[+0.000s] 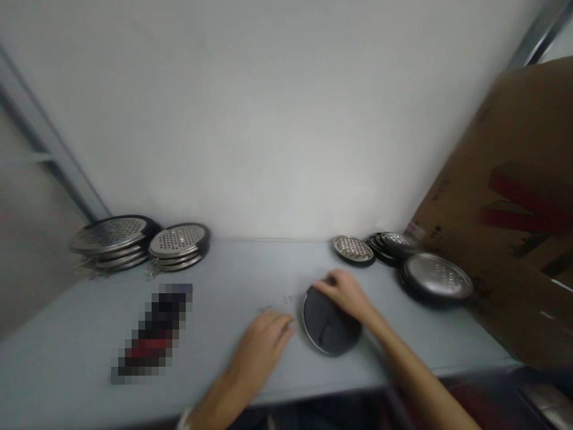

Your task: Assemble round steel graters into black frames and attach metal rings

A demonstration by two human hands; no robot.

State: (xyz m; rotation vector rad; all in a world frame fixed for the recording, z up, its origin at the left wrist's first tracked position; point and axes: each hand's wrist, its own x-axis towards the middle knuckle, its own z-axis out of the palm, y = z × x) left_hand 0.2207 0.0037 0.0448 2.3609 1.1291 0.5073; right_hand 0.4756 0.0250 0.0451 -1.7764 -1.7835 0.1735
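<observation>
Open left hand [262, 346] beside flat round black grater [329, 325], right fingers [333, 286] resting unclenched on top.

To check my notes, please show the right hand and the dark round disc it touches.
Right hand [342, 294]: head view, back of the hand.
Dark round disc [330, 327]: head view, middle of its dark face.
</observation>
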